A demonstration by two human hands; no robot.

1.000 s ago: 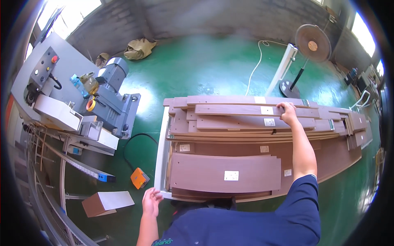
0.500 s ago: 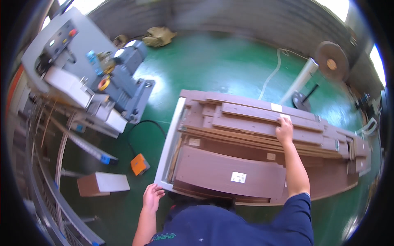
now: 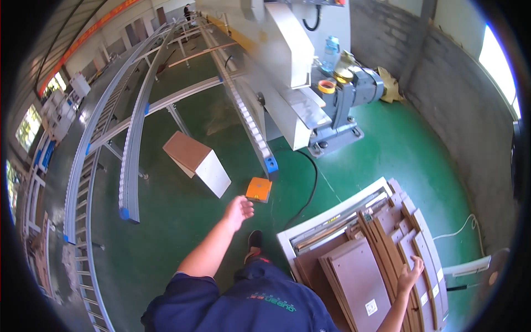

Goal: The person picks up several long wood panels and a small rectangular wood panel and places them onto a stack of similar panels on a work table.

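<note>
A: Since the earlier frame the left hand [image 3: 239,212] has moved away from the corner of the white frame [image 3: 315,221], and the view has swung leftward, so the brown boards now lie at the lower right.

B: What's furthest left?

A: Long metal roller rails [image 3: 131,160] with blue end caps, then a brown-and-white folded piece [image 3: 191,152] on the green floor.

B: And that left hand?

A: Loosely curled, fingers a little apart, gripping nothing. In the view it's just beside an orange box [image 3: 258,189], but up above the floor.

B: Next along?

A: The grey-and-white machine [image 3: 290,47], with a blue bottle [image 3: 331,54] and its motor [image 3: 366,87] to the right. Lower down are the wide brown boards [image 3: 354,271], stacked within the frame, a white label on the top one.

B: The right hand?

A: The right hand [image 3: 410,273] is over the narrow brown boards [image 3: 426,249], right of the wide ones. Its fingers are spread; whether they touch the wood, I can't tell.
</note>
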